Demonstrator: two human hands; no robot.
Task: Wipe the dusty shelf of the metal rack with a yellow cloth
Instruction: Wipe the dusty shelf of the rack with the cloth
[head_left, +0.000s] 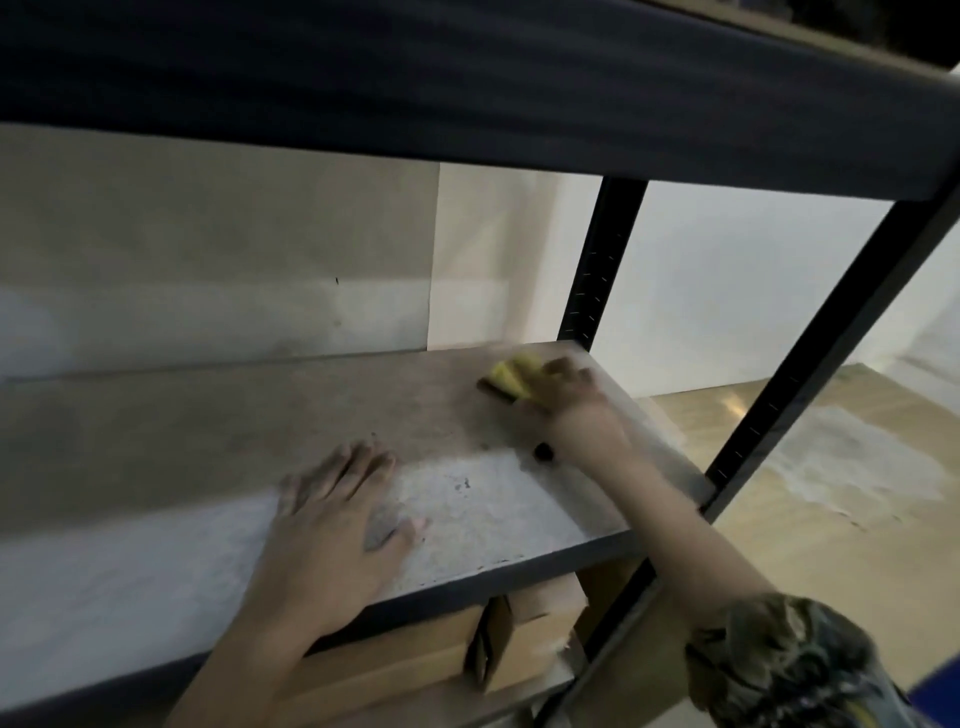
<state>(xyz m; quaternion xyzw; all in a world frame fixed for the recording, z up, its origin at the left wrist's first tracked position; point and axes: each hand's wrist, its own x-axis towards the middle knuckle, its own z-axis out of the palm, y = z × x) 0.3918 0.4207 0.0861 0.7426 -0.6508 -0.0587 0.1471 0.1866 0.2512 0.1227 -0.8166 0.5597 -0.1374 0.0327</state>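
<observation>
The dusty shelf (218, 431) of the dark metal rack fills the middle of the head view, grey-brown at the back and pale with dust along the front. My right hand (566, 397) presses a yellow cloth (511, 382) flat on the shelf's far right corner; the hand is blurred. My left hand (337, 514) lies flat on the shelf near its front edge, fingers spread, holding nothing. A small dark object (544, 451) shows at my right wrist.
A dark upper shelf beam (467, 88) hangs low across the top. Black uprights stand at the back right (597, 270) and front right (810, 358). Cardboard boxes (467, 649) sit on the shelf below. A wall backs the rack; tan floor lies to the right.
</observation>
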